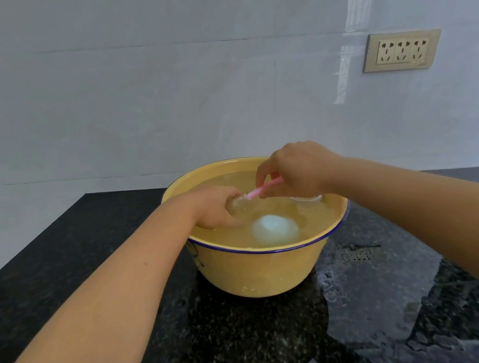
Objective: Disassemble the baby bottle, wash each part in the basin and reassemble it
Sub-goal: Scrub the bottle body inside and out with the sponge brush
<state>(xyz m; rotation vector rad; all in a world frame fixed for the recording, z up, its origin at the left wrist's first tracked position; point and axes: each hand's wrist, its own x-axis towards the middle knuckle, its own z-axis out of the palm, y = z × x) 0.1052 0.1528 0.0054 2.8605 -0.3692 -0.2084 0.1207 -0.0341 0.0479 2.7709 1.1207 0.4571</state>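
So everything here hangs off the yellow basin (255,272) sitting on the dark speckled counter (59,270), full of slightly cloudy water. The left hand (215,206) is dipped in at the basin's left side, fingers curled around what looks like the clear bottle body (240,206), held partly under the surface; it's transparent and blurry so I can't swear to its outline. The right hand (296,173) hovers over the basin's far middle, fingertips pinching a thin pink brush handle (266,189). The bit that matters: the handle's long axis runs roughly from the right hand down and leftward toward the left hand, and its lower end seems to meet the bottle's mouth, which looks tipped up and to the right. So bottle and brush look lined up on about the same axis, and my guess is the scrub is a push-pull along that line, right hand driving and left hand just bracing. The left hand is the one on the bottle, the right only reaches it through the brush. Floating nearer the basin's front rim is a pale rounded piece (275,230), maybe the cap, and a whitish ring-like part (306,199) sits under the right hand by the right rim. Both look untouched right now. The counter to the right of the basin is wet.
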